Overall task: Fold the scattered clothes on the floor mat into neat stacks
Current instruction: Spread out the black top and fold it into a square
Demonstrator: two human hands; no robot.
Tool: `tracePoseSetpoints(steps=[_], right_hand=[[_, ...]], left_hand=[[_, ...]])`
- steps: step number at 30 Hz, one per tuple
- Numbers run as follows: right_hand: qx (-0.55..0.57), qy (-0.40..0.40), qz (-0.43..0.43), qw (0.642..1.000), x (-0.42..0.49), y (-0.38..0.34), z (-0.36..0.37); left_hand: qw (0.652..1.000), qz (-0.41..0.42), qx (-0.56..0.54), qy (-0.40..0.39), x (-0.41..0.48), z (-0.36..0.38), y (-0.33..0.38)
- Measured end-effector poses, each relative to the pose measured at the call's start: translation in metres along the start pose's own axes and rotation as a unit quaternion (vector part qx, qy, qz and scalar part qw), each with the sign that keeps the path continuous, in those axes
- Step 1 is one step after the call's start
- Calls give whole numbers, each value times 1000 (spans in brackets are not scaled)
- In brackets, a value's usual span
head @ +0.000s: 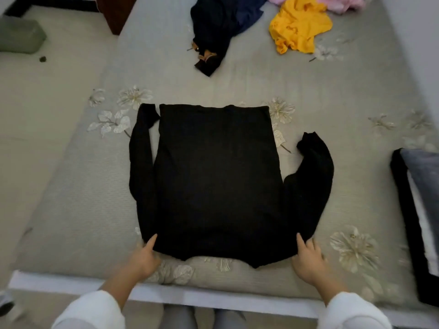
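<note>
Here's the black top (213, 176), spread flat in the middle of the floor mat (83, 186). Its long axis runs straight away from the person: shoulders at the near edge, hem at the far edge. The left sleeve (141, 162) lies along the body on the left. The right sleeve (311, 181) bows out to the right, cuff curling back in.

Both hands are at the near corners, one per shoulder. The left hand (145, 256) reaches in from the near left, and its fingers (152, 242) lie fairly straight on the cloth's edge. The right hand (308, 262) mirrors it at the near right, fingers spread and touching the fabric. Neither looks clamped on anything. Whether a thumb is tucked under the cloth, I can't tell.

So the garment lies entirely to the far side of both hands, and neither hand is closer than the other. My read is that the sleeves come next, each folded inward by the hand on its own side.

Waiting at the far end are a navy garment (221, 24), a yellow garment (297, 27) and a pink garment (339, 3), all crumpled. A dark folded pile (418, 198) sits at the right edge.
</note>
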State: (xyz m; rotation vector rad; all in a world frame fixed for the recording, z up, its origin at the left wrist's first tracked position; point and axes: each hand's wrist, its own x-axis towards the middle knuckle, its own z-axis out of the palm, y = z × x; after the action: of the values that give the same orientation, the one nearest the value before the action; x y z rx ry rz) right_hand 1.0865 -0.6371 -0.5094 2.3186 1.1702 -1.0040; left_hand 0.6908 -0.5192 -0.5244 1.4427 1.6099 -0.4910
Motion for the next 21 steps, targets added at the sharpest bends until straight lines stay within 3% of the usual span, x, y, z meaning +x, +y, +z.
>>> tracePoseSetpoints(steps=[3,7,11,16,18,21], right_hand=[[37,-44,16,998,0,5,17],[106,19,39,993,17,15,11],[263,116,75,955,50,30,-9],[410,160,147,886,102,55,-36],[425,180,154,874,126,66,-43],[430,218,143,864,163,75,-58]], left_hand=[[995,-56,40,-75,-2,12,0],[988,-44,149,1,3,8,46],[990,62,99,82,22,23,120],[976,179,68,100,55,76,206],[962,226,111,110,69,97,230],[908,325,221,145,100,118,256]])
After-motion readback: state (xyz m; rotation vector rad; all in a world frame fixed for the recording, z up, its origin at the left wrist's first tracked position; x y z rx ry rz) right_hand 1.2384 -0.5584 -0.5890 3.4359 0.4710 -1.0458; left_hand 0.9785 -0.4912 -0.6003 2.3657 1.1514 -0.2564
